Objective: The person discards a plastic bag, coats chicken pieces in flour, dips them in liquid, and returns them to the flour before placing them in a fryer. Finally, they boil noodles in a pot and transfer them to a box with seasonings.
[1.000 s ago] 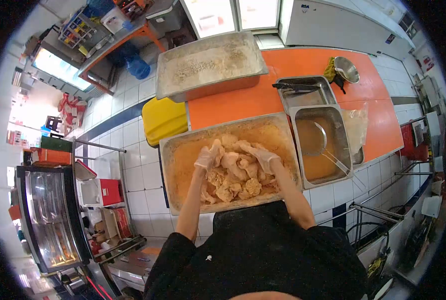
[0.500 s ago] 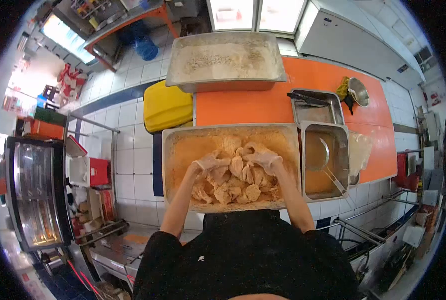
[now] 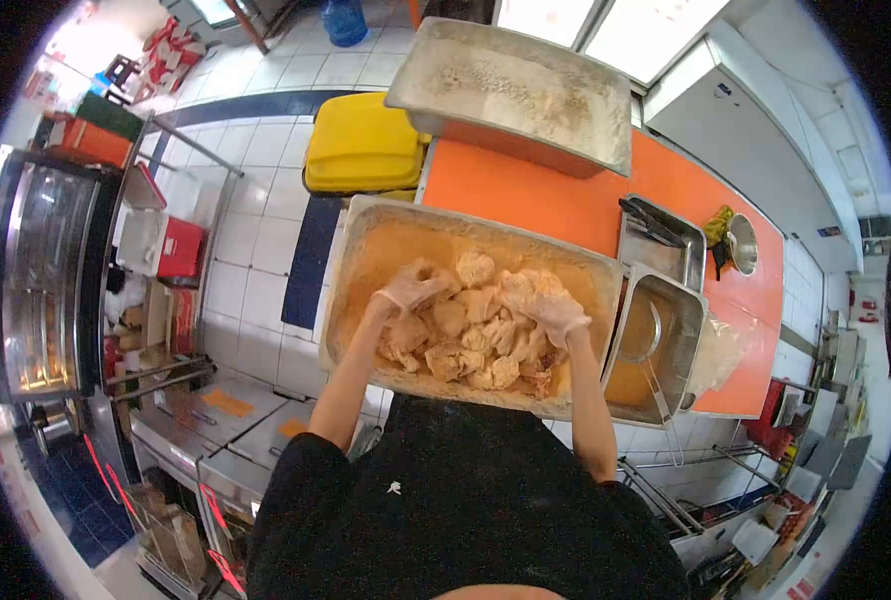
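A large metal tray [image 3: 341, 290] holds orange-brown flour and a heap of coated chicken pieces [image 3: 471, 325]. At the heap's left side is my left hand [image 3: 411, 288], in a thin clear glove, its fingers curled and apart above the flour with nothing visible between them. My right hand [image 3: 558, 312], gloved too, lies against the pieces on the heap's right side; its fingertips blend with the floury chicken, so its grip is unclear.
Beyond the tray stands a deep metal bin [image 3: 526, 75] of pale flour on an orange table [image 3: 526, 210]. To the right are a pan with a strainer [image 3: 643, 345], a smaller pan [image 3: 671, 245] and a steel bowl [image 3: 743, 243]. A yellow container [image 3: 363, 145] stands at left.
The view has turned, so the tray and table now appear tilted. My hands have moved farther apart, and the left has come away from the chicken pieces.
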`<state>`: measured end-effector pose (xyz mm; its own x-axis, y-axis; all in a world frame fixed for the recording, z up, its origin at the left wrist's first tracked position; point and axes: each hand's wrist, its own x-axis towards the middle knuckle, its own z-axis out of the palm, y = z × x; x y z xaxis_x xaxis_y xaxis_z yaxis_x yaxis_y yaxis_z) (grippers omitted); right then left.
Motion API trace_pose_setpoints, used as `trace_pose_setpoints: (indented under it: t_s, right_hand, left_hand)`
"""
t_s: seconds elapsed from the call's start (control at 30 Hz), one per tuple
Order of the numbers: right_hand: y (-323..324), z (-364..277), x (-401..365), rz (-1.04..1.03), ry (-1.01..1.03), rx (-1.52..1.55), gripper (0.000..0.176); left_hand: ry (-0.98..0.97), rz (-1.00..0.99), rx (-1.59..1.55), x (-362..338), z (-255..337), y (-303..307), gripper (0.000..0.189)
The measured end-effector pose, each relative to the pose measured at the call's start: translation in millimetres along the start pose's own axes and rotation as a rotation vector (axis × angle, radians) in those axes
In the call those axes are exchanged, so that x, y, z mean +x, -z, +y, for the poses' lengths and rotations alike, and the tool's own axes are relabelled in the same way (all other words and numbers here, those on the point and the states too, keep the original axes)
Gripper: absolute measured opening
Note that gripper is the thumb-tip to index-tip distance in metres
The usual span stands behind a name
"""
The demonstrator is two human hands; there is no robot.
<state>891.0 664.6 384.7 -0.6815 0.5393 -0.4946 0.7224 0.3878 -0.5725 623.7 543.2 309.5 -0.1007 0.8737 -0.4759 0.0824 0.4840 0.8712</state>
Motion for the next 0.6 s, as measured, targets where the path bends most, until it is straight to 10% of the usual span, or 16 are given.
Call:
trace_pose_setpoints:
  t_s: [0.1, 0.33, 0.6]
  right_hand:
    - [-19.9, -15.5, 44.4, 0.124, -0.010, -0.155, 0.048]
    - [-93.2, 46.9, 145.7, -0.025, -0.095, 1.057, 0.020]
    - [-72.6, -42.0, 113.3, -0.258, 0.052, 0.535, 0.023]
  left_hand:
    - [0.076, 0.239, 0.348, -15.2, 52.5, -22.6, 0.042]
    - [0.078, 0.116, 0.642, -23.3, 59.9, -8.8, 0.043]
    - [-0.127, 0.201, 0.961, 6.1, -46.0, 11.2, 0.038]
